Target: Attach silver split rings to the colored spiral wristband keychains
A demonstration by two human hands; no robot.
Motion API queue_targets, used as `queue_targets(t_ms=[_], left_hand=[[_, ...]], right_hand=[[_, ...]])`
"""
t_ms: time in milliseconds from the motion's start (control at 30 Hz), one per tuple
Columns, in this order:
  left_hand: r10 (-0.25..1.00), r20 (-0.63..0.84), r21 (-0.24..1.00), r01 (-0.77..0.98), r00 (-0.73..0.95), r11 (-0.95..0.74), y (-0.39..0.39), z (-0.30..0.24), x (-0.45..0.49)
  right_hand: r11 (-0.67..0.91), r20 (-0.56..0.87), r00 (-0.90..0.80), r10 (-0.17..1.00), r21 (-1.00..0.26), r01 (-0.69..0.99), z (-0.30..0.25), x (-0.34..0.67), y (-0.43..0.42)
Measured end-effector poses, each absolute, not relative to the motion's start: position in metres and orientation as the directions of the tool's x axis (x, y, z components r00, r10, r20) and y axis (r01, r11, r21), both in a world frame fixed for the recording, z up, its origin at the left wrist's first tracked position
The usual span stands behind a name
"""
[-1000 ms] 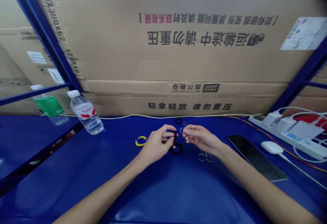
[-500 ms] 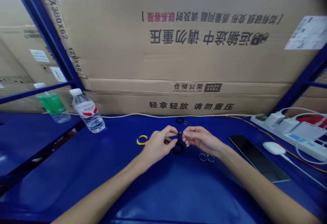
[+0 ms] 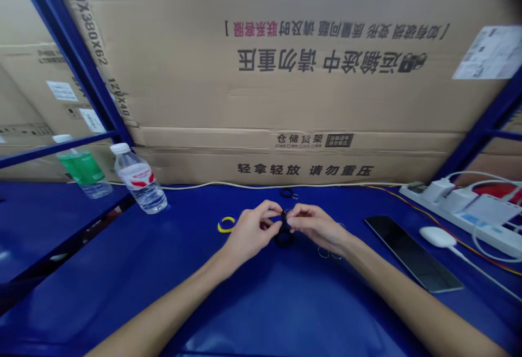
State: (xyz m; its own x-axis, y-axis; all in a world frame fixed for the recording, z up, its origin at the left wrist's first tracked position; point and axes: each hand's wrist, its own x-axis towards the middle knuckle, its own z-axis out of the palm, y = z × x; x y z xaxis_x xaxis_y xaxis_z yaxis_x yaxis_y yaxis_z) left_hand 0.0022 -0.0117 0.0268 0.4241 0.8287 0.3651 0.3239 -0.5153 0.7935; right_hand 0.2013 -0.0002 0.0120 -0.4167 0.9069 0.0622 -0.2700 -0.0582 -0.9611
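Observation:
My left hand [image 3: 249, 233] pinches a black spiral coil keyring [image 3: 283, 224] near its top, and the coil's lower loop hangs below my fingers. My right hand [image 3: 314, 227] meets it from the other side, its fingertips on a small metal split ring [image 3: 289, 212] at the coil's end. Behind them lies a second black coil [image 3: 287, 193] with a small metal ring. A yellow-and-black coil [image 3: 227, 224] lies left of my left hand. Thin metal loops [image 3: 328, 254] lie partly hidden under my right hand.
Two plastic water bottries stand at the left: one clear [image 3: 139, 179], one green-labelled [image 3: 84, 174]. On the blue shelf surface [image 3: 122, 270] to the right lie a dark tablet [image 3: 414, 254], a white mouse [image 3: 437, 236] and a cabled power strip [image 3: 460, 210].
My hands have closed together around the coil. My right fingers have come onto the metal ring at its end, and my right hand now partly covers the thin metal loops.

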Motion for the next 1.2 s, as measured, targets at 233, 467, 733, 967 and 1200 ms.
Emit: queue_targets(t_ms=[233,467,733,967,1200], left_hand=[[0.822,0.373,0.793,0.312,0.432,-0.523,-0.014,0.029,0.003],[0.852,0.343,0.842,0.273,0.395,-0.465,-0.007,0.023,0.002],[0.821,0.377,0.814,0.269,0.429,-0.514,-0.015,0.033,0.002],[0.845,0.353,0.848,0.244,0.402,-0.470,-0.012,0.031,0.002],[0.798,0.382,0.767,0.322,0.467,-0.556,-0.016,0.034,0.001]], right_hand=[[-0.112,0.032,-0.444,0.895,-0.950,-0.293,0.014,0.203,0.002],[-0.058,0.077,-0.384,0.920,-0.943,-0.328,0.010,0.202,0.003],[-0.104,0.048,-0.411,0.910,-0.935,-0.338,0.014,0.202,0.001],[-0.096,0.061,-0.383,0.922,-0.921,-0.379,0.013,0.200,0.000],[-0.169,0.013,-0.445,0.895,-0.914,-0.368,0.019,0.200,-0.003]])
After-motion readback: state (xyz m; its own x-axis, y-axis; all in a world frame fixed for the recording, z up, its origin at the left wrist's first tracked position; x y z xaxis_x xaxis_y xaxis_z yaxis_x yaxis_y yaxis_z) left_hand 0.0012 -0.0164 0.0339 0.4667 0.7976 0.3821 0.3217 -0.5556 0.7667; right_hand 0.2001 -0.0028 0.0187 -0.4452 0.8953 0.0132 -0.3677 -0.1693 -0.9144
